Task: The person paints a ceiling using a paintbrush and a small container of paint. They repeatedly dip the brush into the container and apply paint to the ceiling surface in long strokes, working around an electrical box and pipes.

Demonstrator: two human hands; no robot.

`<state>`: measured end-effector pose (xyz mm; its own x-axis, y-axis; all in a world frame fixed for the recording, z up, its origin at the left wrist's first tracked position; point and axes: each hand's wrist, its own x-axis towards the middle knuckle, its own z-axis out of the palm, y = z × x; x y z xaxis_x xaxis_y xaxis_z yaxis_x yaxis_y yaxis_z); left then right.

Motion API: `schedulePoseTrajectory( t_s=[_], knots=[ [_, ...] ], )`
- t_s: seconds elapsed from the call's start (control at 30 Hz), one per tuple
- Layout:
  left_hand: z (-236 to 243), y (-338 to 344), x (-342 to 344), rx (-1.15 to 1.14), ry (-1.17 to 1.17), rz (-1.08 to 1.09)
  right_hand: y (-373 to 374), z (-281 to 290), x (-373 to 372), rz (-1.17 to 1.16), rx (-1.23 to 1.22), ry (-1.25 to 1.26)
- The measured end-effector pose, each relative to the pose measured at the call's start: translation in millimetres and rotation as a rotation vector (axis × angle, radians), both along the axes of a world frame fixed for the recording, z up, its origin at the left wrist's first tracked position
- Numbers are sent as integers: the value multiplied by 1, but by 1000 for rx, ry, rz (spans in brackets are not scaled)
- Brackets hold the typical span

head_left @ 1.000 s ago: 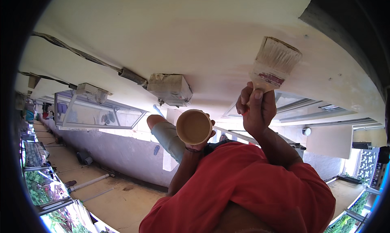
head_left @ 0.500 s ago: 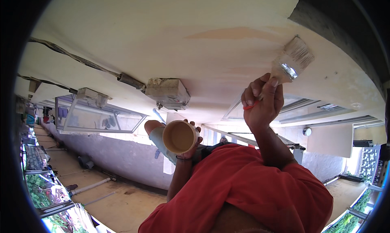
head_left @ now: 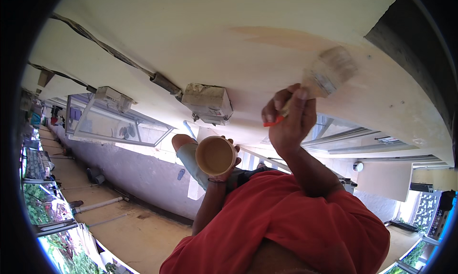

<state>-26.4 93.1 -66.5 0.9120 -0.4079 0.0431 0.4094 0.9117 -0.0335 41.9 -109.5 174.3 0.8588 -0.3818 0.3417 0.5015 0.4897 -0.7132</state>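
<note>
My right hand (head_left: 292, 126) is closed on a wide paintbrush (head_left: 330, 71), its pale bristles blurred against or very close to the cream painted wall (head_left: 200, 45); something small and red shows by my fingers. A faint peach streak (head_left: 272, 35) runs across the wall just left of the bristles. Lower and to the left, my left hand (head_left: 230, 169) grips a round cup (head_left: 213, 154) with beige contents, its fingers wrapped round the far side. Left of the brush, a grimy box (head_left: 207, 102) is fixed to the wall, with a cable (head_left: 95, 37) and sleeve nearby.
An open framed window (head_left: 119, 123) stands out at the left, and another (head_left: 353, 138) is at the right. A dark recessed edge (head_left: 410, 54) borders the wall at upper right. A narrow walkway (head_left: 114, 226) with pipes (head_left: 98, 205) runs along the lower left.
The peach streak has appeared on the wall since the oldest frame. The brush went rightward, then back leftward and is now blurred. The cup dropped slightly leftward, then rose a little.
</note>
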Motion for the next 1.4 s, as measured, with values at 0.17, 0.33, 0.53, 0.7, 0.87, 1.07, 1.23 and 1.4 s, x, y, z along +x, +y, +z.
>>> schedulePoseTrajectory(
  t_s=[0.17, 0.33, 0.53, 0.7, 0.87, 1.07, 1.23, 1.4],
  knots=[
    [-11, 0, 0, -65, 91, 28, 63, 21, 26, 346, -297, 93],
    [-6, -3, 6, -64, 41, 38, 3, 2, -7, 187, 0, 119],
    [-4, -4, 7, -76, 62, 42, -13, 2, -8, 106, 15, 84],
    [-2, -2, 6, -37, 82, 5, 2, -8, -3, 477, -188, 240],
    [-11, -2, 8, -63, 37, -22, -74, -14, -36, -49, 50, 88],
    [-6, -7, 9, -48, 86, -65, -25, -36, -17, 381, -138, 310],
    [-10, -5, 8, -4, 71, -58, -50, -37, -42, 254, -16, 362],
    [-13, 5, 8, -14, 52, -71, -98, -32, -50, -141, 203, 168]
  ],
)
